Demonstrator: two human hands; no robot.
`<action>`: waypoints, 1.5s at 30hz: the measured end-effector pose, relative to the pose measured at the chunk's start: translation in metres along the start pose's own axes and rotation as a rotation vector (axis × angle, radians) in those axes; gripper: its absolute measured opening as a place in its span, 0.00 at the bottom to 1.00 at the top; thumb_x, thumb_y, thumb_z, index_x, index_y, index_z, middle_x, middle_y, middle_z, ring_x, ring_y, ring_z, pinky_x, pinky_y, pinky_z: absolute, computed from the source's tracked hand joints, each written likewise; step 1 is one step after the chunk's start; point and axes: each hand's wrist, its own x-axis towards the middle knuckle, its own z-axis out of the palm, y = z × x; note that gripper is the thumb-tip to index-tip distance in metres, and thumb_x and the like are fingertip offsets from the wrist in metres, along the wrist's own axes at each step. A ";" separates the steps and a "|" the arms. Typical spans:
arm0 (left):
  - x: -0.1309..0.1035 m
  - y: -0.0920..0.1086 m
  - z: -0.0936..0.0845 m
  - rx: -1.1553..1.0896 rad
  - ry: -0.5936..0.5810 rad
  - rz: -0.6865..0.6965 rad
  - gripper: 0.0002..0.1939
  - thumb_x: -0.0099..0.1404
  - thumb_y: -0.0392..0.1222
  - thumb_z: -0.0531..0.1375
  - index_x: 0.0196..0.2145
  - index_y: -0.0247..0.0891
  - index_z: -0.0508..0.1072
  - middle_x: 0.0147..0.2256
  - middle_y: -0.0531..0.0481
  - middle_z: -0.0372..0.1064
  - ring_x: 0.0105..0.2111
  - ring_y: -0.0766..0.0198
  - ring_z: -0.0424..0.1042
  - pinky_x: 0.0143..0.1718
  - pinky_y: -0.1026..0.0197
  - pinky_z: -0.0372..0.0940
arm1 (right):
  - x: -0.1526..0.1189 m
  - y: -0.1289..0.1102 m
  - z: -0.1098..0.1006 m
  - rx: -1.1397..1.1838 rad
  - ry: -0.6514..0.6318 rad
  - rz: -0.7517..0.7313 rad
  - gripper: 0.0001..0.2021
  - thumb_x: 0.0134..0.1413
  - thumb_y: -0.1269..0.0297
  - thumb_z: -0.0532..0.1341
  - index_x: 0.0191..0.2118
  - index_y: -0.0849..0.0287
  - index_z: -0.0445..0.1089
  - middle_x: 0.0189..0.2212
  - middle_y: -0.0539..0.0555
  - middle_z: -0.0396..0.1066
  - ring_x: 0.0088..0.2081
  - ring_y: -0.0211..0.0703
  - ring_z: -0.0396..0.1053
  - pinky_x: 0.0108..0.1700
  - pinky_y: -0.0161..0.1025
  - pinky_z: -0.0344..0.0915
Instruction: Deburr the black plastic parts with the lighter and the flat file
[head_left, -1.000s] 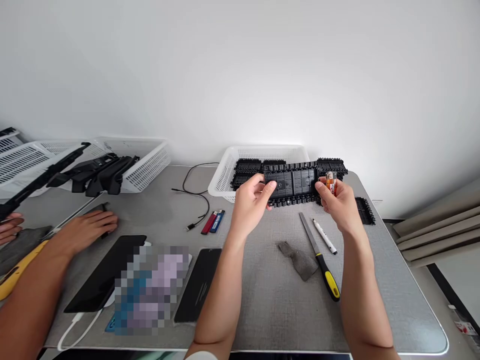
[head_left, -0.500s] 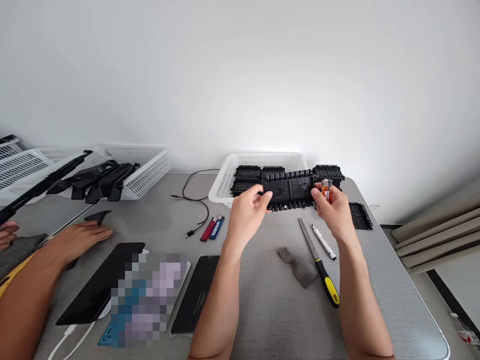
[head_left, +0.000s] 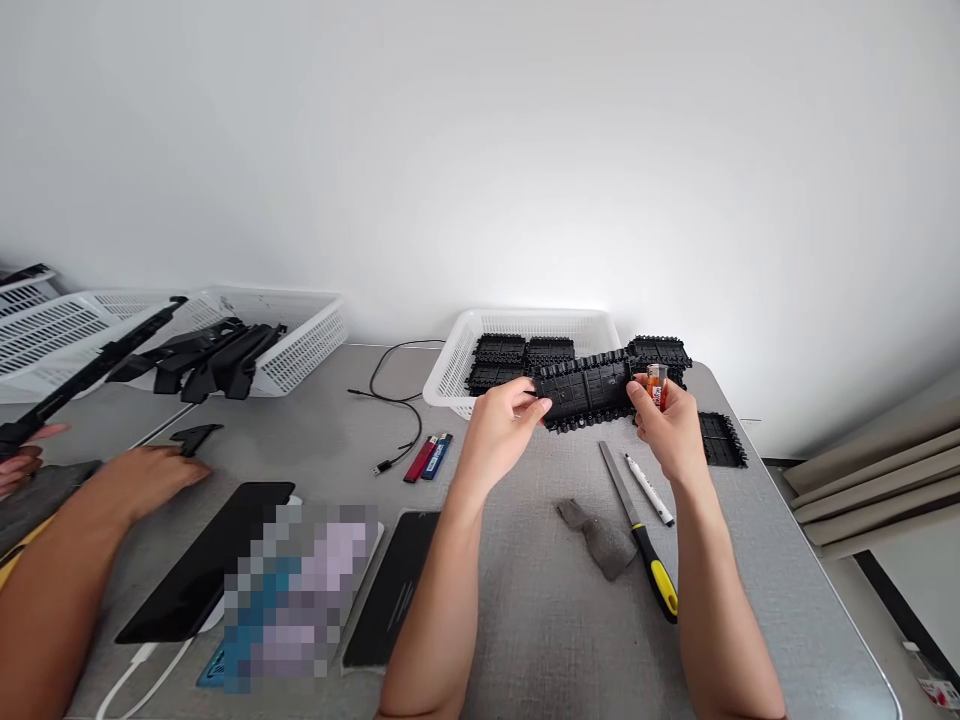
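Held up between my hands is a black plastic panel (head_left: 586,392) with toothed long edges, its right end raised a little. My left hand (head_left: 501,432) is closed on its left end, thumb on the near face. My right hand (head_left: 670,418) pinches the right end and also has an orange lighter (head_left: 657,386) in its fingers. Beneath my hands a file (head_left: 619,478) with a black and yellow handle lies on the table, beside a white marker (head_left: 649,490) and a crumpled grey cloth (head_left: 604,543).
Behind stands a white basket (head_left: 442,370) with similar panels; more panels (head_left: 721,440) lie at right. A red lighter (head_left: 420,459), a blue lighter (head_left: 436,456), a cable (head_left: 412,420) and phones (head_left: 206,560) lie left. A co-worker's hand (head_left: 154,480) is at far left, near baskets of black parts (head_left: 225,360).
The panel has tilted, its left end dropping slightly while both my hands keep hold. At left, the co-worker's hand has shifted a little on the table.
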 end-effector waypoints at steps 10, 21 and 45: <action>0.000 0.004 -0.001 -0.032 -0.025 -0.001 0.16 0.64 0.49 0.58 0.23 0.38 0.62 0.22 0.56 0.58 0.25 0.67 0.61 0.29 0.65 0.59 | 0.003 0.000 -0.001 0.101 -0.005 0.059 0.17 0.51 0.49 0.67 0.36 0.58 0.69 0.19 0.43 0.51 0.19 0.32 0.48 0.19 0.32 0.48; -0.004 0.017 0.001 0.123 0.105 -0.005 0.14 0.66 0.47 0.56 0.26 0.39 0.63 0.25 0.54 0.67 0.27 0.66 0.64 0.30 0.66 0.57 | -0.006 -0.016 -0.001 -0.080 0.007 0.013 0.17 0.54 0.48 0.63 0.34 0.59 0.68 0.19 0.44 0.53 0.21 0.34 0.50 0.21 0.33 0.48; -0.002 0.010 0.000 -0.123 0.063 -0.050 0.16 0.63 0.50 0.59 0.40 0.35 0.74 0.34 0.48 0.74 0.33 0.59 0.73 0.35 0.60 0.73 | -0.008 -0.021 0.004 -0.266 0.002 -0.076 0.15 0.61 0.52 0.57 0.29 0.55 0.57 0.20 0.44 0.53 0.23 0.36 0.52 0.26 0.36 0.49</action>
